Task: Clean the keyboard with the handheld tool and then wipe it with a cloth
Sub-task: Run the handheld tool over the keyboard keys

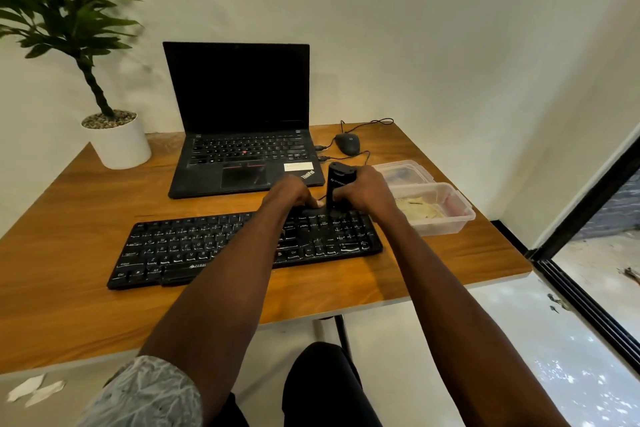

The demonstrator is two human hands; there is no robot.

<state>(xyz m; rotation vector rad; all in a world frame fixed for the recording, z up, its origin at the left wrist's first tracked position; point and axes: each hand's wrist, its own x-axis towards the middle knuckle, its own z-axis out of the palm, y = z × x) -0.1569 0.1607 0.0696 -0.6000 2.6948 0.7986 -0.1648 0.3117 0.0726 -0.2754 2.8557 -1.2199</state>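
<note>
A black keyboard (194, 246) lies across the wooden table (69, 204) in front of me. My right hand (370, 192) grips a black handheld tool (340, 182) held upright, its lower end down on the keyboard's upper right keys. My left hand (289, 196) rests with curled fingers on the keyboard's back edge, just left of the tool, its fingertips touching the keys. A cloth-like pale material lies in the nearer clear plastic container (450, 218) to the right; I cannot tell exactly what it is.
An open black laptop (239, 135) stands behind the keyboard. A wired black mouse (347, 143) sits to its right. A second clear container (405, 170) is behind the first. A potted plant in a white pot (119, 142) occupies the back left corner. The table's right edge is near a glass door.
</note>
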